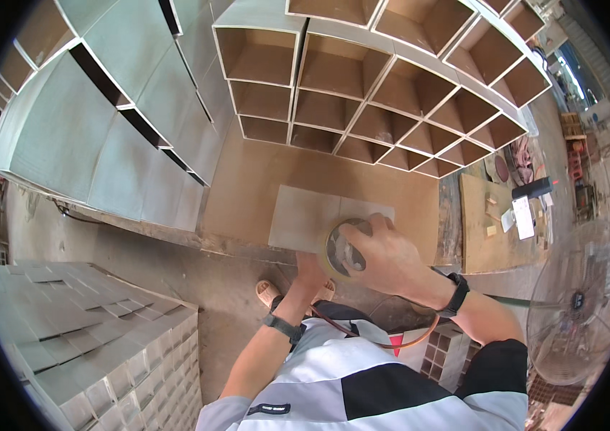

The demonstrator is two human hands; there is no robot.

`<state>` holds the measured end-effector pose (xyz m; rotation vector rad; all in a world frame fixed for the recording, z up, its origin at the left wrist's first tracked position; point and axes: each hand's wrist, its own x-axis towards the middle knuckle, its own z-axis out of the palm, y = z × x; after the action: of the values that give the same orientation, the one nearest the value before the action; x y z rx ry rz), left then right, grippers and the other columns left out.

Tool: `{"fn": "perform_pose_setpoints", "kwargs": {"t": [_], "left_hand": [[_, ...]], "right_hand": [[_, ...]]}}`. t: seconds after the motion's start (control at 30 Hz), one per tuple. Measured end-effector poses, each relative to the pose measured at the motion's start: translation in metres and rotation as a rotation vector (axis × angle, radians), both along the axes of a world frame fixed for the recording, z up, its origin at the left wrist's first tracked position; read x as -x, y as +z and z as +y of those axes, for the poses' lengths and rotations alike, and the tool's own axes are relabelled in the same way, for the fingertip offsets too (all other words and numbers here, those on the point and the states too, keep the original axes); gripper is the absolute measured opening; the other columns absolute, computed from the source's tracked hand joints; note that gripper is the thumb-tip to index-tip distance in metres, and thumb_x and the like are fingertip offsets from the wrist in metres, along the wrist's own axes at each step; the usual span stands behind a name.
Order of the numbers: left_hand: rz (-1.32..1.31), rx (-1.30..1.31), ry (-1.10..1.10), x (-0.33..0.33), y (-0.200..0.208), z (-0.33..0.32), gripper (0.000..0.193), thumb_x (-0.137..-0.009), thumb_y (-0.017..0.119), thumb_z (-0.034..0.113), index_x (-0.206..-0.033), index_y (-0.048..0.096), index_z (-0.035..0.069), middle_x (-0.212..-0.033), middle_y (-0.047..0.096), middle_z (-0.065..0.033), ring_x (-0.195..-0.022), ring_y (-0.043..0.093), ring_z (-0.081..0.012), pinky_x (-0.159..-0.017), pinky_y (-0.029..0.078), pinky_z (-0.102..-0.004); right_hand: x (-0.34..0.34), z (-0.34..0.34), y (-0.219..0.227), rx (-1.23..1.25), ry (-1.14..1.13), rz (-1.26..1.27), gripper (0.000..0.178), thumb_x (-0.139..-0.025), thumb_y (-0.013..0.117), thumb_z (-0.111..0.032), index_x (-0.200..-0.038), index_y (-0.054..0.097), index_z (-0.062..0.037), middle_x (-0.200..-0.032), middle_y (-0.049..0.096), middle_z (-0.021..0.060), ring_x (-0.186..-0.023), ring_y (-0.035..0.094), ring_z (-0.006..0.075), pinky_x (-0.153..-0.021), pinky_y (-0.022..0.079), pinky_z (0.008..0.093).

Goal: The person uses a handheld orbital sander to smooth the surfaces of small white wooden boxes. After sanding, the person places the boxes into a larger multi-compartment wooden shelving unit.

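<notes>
No words or numbers can be read. A dark patch [269, 409] on the shirt [305, 381], below and left of the right grip [389, 248], bears a short row of pale marks too small to make out. Right of and below that grip, the fan hub [577, 300] shows light marks, equally unreadable. Any print on the white sheet [523, 218] right of the grip is too small to tell.

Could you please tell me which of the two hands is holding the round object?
The right hand: it grips the round object from above, whereas the left hand is lower, at the pale panel's near edge.
</notes>
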<state>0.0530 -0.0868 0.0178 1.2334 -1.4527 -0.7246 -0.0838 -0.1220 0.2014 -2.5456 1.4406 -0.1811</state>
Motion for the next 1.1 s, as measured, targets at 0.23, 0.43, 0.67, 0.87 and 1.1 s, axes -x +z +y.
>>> {"fn": "perform_pose_setpoints", "kwargs": {"t": [0.23,0.43,0.67,0.87,1.1], "left_hand": [[-0.324,0.074,0.055,0.006,0.004,-0.011,0.045,-0.073,0.064,0.007,-0.118,0.062,0.003,-0.115,0.062,-0.0212,-0.110,0.055,-0.0417,-0.093,0.043,-0.0499],[-0.434,-0.029,-0.001,0.001,-0.011,-0.003,0.046,-0.072,0.063,0.004,-0.118,0.061,0.001,-0.114,0.061,-0.0239,-0.110,0.054,-0.0428,-0.094,0.043,-0.0516],[-0.325,-0.062,-0.037,-0.001,-0.002,-0.002,0.054,-0.068,0.064,0.002,-0.121,0.058,-0.001,-0.115,0.059,-0.0244,-0.110,0.053,-0.0462,-0.095,0.041,-0.0532],[-0.256,0.075,0.005,0.002,0.016,-0.010,0.051,-0.068,0.064,0.001,-0.118,0.059,0.000,-0.114,0.059,-0.0240,-0.108,0.053,-0.0455,-0.094,0.042,-0.0524],[-0.535,0.074,0.015,0.000,-0.022,-0.002,0.046,-0.069,0.063,0.002,-0.115,0.062,0.000,-0.111,0.061,-0.0231,-0.104,0.056,-0.0444,-0.090,0.045,-0.0498]], "right_hand": [[0.023,-0.012,-0.008,0.085,-0.054,0.041,0.050,-0.076,0.072,-0.029,-0.121,0.058,-0.0121,-0.109,0.055,0.0244,-0.101,0.061,0.0391,-0.082,0.054,0.0456],[0.026,-0.031,-0.003,-0.117,-0.261,0.002,0.047,-0.073,0.075,-0.026,-0.117,0.062,-0.0177,-0.106,0.055,0.0220,-0.110,0.058,0.0366,-0.088,0.052,0.0418],[0.018,-0.011,-0.005,0.003,-0.092,-0.007,0.044,-0.077,0.070,-0.027,-0.119,0.059,-0.0168,-0.111,0.053,0.0252,-0.100,0.062,0.0386,-0.085,0.053,0.0468],[0.012,0.006,-0.005,0.060,-0.016,0.010,0.047,-0.075,0.072,-0.022,-0.119,0.059,-0.0144,-0.115,0.054,0.0269,-0.101,0.061,0.0398,-0.085,0.053,0.0478],[0.032,-0.028,-0.010,0.014,-0.163,-0.051,0.051,-0.077,0.070,-0.026,-0.124,0.055,-0.0140,-0.109,0.054,0.0238,-0.094,0.059,0.0374,-0.082,0.050,0.0454]]}}
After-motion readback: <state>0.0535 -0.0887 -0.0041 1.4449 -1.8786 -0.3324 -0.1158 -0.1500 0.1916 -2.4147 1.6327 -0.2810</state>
